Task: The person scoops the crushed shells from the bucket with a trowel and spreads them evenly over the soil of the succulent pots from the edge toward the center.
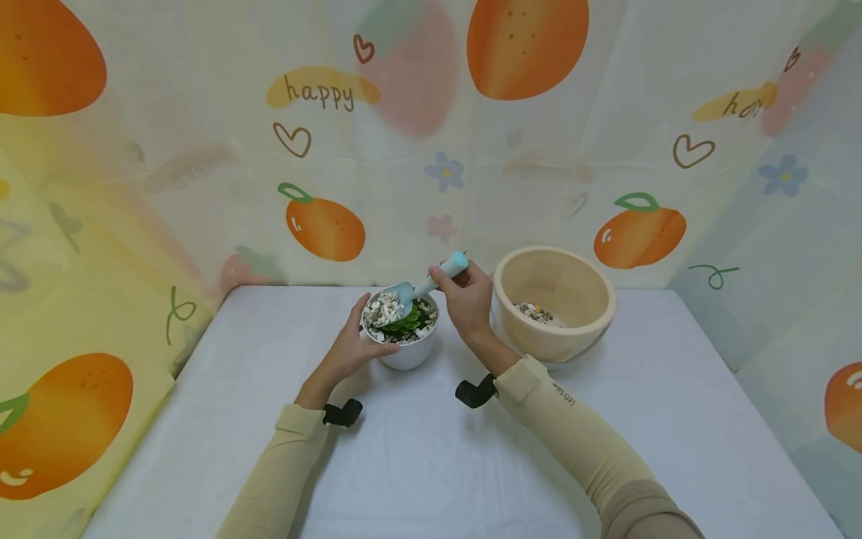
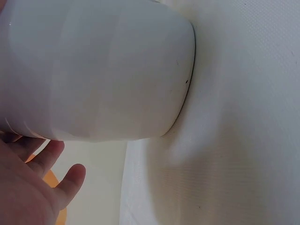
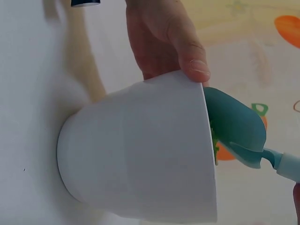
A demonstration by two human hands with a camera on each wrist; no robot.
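A white flower pot (image 1: 408,355) stands upright on the table, holding a green succulent (image 1: 406,325) among pale pebbles. My left hand (image 1: 352,343) grips the pot's left side, its thumb at the rim; in the left wrist view, several fingers lie along the pot wall (image 2: 103,70). My right hand (image 1: 471,301) holds a small blue garden trowel (image 1: 431,283) by its handle. Whitish pebbles (image 1: 385,307) lie on the trowel's blade, which is tilted over the pot and the plant. In the right wrist view the blade (image 3: 239,124) is close to the rim.
Right of the pot stands a large beige bowl-shaped planter (image 1: 559,343), close beside my right hand, with some mixed pebbles (image 1: 535,311) at its bottom. A white cloth covers the table (image 1: 417,464). A fruit-printed curtain (image 1: 512,187) hangs behind and at the sides.
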